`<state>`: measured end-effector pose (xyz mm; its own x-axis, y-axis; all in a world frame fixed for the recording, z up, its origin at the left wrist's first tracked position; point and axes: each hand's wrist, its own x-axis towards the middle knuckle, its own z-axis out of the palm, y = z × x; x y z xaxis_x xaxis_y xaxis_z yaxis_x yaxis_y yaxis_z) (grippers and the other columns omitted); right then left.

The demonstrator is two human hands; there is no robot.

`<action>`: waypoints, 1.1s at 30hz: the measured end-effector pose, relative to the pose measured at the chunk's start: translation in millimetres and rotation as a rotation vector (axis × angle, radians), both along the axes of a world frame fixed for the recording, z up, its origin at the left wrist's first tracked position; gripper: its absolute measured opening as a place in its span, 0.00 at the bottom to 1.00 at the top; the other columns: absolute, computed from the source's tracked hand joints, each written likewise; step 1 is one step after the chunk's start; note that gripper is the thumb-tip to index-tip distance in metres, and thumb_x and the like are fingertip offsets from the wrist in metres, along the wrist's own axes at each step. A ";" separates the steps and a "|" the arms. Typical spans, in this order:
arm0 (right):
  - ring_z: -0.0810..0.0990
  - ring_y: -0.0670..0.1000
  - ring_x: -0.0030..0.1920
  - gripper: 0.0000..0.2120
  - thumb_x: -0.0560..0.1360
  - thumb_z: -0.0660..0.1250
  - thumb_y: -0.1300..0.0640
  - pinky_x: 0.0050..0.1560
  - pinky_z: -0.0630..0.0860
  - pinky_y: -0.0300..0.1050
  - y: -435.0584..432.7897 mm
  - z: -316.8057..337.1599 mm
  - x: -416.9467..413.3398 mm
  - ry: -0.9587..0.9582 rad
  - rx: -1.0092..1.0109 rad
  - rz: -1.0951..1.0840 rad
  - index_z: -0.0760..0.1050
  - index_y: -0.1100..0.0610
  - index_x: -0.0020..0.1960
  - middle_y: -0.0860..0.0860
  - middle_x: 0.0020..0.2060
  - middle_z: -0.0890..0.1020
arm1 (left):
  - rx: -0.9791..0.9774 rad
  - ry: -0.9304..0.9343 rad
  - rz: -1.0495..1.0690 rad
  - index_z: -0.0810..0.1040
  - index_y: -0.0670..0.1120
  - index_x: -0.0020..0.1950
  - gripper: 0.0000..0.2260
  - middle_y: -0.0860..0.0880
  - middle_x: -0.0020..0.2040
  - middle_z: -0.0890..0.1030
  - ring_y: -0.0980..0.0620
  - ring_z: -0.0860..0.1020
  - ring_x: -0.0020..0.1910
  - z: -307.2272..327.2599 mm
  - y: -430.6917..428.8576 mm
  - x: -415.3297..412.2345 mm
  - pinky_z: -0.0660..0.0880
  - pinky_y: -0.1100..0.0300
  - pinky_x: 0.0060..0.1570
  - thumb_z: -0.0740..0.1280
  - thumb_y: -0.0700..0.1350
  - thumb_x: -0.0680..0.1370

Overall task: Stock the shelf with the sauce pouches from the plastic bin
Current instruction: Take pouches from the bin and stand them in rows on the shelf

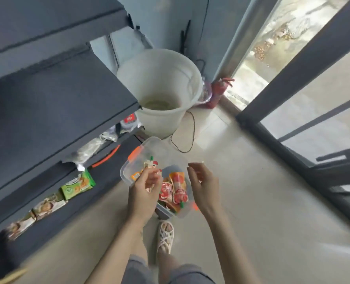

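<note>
Directly below the person, a clear plastic bin with orange latches sat on the pale floor, just right of the dark grey shelf. Red and orange sauce pouches lay heaped in its near half, with a few green-capped ones toward its far left corner. The left hand hung over the bin's left side, fingers curled down among the pouches; blur made it impossible to tell whether it gripped one. The right hand hovered over the right rim, fingers loosely bent, holding nothing. A green packet lay on the lowest shelf board, and a white bucket stood beyond the bin.
</note>
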<state>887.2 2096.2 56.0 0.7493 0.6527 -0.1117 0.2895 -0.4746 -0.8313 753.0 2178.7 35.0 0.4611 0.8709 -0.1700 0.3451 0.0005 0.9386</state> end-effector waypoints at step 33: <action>0.75 0.58 0.59 0.31 0.68 0.71 0.41 0.60 0.72 0.58 26.4 -467.2 55.1 0.438 -0.671 -0.341 0.68 0.58 0.63 0.56 0.58 0.75 | -0.122 1.033 -0.646 0.72 0.49 0.63 0.28 0.46 0.62 0.74 0.44 0.70 0.63 -440.1 64.0 102.3 0.65 0.48 0.62 0.73 0.59 0.68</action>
